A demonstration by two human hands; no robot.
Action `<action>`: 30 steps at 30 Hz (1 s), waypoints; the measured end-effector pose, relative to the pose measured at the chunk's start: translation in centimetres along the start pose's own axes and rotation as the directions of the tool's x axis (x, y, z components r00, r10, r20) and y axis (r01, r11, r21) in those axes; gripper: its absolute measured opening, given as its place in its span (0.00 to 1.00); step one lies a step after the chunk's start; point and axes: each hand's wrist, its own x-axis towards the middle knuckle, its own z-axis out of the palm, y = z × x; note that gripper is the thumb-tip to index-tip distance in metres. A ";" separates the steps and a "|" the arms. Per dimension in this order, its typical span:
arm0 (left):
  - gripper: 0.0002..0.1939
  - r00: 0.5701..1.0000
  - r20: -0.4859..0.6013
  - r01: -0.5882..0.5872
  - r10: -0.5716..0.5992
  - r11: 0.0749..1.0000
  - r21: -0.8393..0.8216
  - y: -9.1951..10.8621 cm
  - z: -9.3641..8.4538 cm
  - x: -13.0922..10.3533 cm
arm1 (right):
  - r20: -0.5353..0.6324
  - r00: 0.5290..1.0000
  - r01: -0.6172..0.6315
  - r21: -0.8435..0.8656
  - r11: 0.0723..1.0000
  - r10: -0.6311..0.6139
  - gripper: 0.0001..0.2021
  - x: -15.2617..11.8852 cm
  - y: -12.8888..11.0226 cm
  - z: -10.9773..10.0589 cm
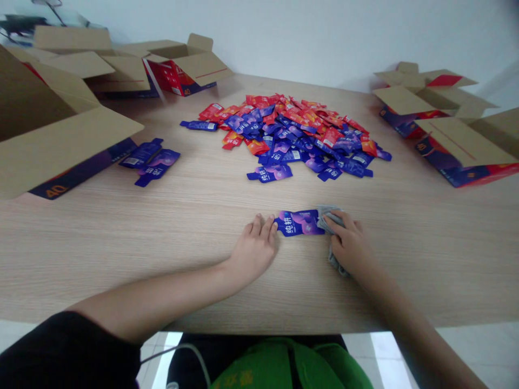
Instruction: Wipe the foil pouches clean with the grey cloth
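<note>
Right grip [352, 243] holds gray cloth [325, 220] on pouch [300, 222]; left grip [255, 246] presses the other end

The right grip is closed round the bunched gray cloth, which covers the right end of the purple pouch and trails toward the near edge of the desk [121, 237]. The left grip is wide, palm down, fingers outstretched, with tips at the pouch's narrow neck. The pouch lies flat, printed face up, nearer the near edge than the far one.

Beyond it, a pile [292, 127] of purple and red pouches spreads toward the far edge, the red mostly at the back. Two purple pouches [159, 166] lie side by side on the left, just beside a large open carton [81, 143]. More open cartons [176, 75] stand toward the far left corner, and two others [472, 146] on the right.
</note>
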 end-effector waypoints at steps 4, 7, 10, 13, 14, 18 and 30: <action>0.24 1.000 0.005 0.005 -0.005 1.000 -0.009 0.0 0.1 0.0 | 0.029 1.000 0.002 0.089 0.996 -0.005 0.27 0.9 0.7 -1.1; 0.24 1.000 -0.007 0.000 0.000 1.000 -0.008 0.0 0.3 -0.1 | -0.072 0.995 0.079 0.162 0.984 -0.069 0.27 1.5 -1.9 -1.9; 0.23 1.000 -0.031 0.004 -0.005 1.000 -0.013 -0.1 0.5 -0.2 | -0.140 0.976 0.195 0.204 0.959 -0.168 0.27 1.8 -5.4 -2.0; 0.22 0.999 -0.049 0.007 -0.007 1.000 -0.012 0.0 0.4 -0.1 | -0.071 0.963 0.270 0.192 0.943 -0.261 0.27 1.8 -7.7 -1.2; 0.22 0.999 -0.053 0.008 -0.008 1.000 -0.009 0.0 0.4 -0.1 | -0.029 0.956 0.292 0.178 0.940 -0.292 0.27 1.7 -8.0 -0.8; 0.21 0.998 -0.062 0.008 -0.008 1.000 0.013 0.0 0.3 -0.1 | 0.051 0.952 0.293 0.130 0.947 -0.301 0.26 1.0 -7.1 0.0; 0.19 0.995 -0.001 0.101 -0.104 0.968 -0.230 -1.9 -2.5 1.7 | -0.061 0.996 -0.042 0.313 0.949 0.064 0.24 -1.7 1.6 -0.5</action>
